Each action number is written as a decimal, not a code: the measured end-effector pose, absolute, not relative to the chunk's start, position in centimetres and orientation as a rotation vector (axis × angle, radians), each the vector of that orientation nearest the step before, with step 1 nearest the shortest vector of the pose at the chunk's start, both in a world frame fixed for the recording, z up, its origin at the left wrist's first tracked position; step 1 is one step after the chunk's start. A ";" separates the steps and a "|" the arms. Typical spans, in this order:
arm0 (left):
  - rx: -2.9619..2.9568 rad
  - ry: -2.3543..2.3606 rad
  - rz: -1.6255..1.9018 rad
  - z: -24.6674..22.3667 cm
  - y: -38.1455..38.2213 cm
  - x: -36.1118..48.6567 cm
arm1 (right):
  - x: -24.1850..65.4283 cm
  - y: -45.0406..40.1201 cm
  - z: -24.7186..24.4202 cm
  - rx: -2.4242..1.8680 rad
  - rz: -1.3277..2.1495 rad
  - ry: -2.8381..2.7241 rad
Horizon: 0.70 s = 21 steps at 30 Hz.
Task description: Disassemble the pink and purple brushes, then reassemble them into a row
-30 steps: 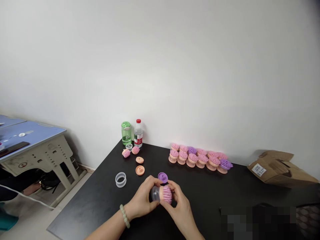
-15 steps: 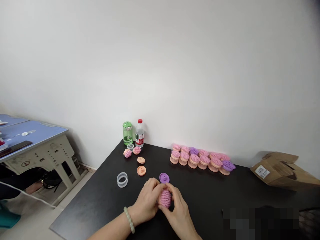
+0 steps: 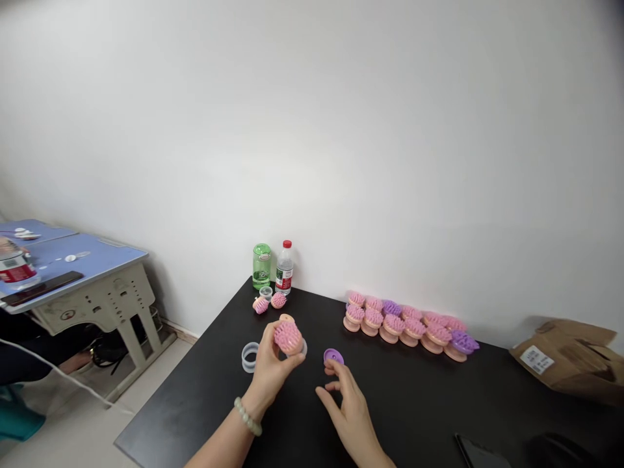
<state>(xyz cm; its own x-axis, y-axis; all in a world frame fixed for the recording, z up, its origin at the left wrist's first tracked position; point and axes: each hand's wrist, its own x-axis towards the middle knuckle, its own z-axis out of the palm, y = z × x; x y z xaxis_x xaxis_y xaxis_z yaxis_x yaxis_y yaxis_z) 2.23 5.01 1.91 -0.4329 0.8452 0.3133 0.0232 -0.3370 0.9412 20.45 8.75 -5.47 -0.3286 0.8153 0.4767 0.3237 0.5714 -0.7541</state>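
Observation:
My left hand [image 3: 273, 367], with a pale bead bracelet [image 3: 247, 416] on its wrist, is shut on a pink bristled massage brush head [image 3: 287, 337]. A clear plastic rim [image 3: 303, 348] shows just beyond the brush; I cannot tell if it is joined to it. My right hand [image 3: 348, 416] is open, holding nothing, its fingertips close to a purple round disc [image 3: 333, 357] on the table. A peach disc [image 3: 286, 318] lies mostly hidden behind the brush. A clear plastic ring [image 3: 250, 357] stands left of my left hand.
The black table [image 3: 404, 403] holds a row of assembled pink and purple brushes [image 3: 404, 328], two loose pink brush heads [image 3: 269, 302], a green bottle [image 3: 262, 266] and a water bottle [image 3: 285, 268]. Torn cardboard [image 3: 568, 357], a phone [image 3: 480, 452] and a blue desk [image 3: 73, 260] are nearby.
My left hand has lifted the pink brush head up and leftward. My right hand has let go and opened, moving away from it. The whole view has shifted slightly.

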 end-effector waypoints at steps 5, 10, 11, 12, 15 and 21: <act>0.863 1.139 1.961 2.8 5.0 1.6 | 15.9 10.7 -4.2 -0.947 0.627 -2.106; 0.773 1.078 2.036 2.5 5.2 1.2 | 10.8 13.3 -3.4 -1.041 0.471 -2.243; 0.774 1.085 2.027 2.4 5.2 1.1 | 10.0 13.6 -3.5 -1.059 0.463 -2.247; 0.778 1.084 2.015 2.3 5.3 1.1 | 9.4 13.7 -3.5 -1.068 0.457 -2.247; 0.767 1.015 1.974 2.1 5.3 1.0 | 9.1 13.5 -3.6 -1.052 0.448 -2.249; 0.704 0.841 1.864 2.4 5.2 1.4 | 14.1 12.1 -3.5 -1.016 0.511 -2.138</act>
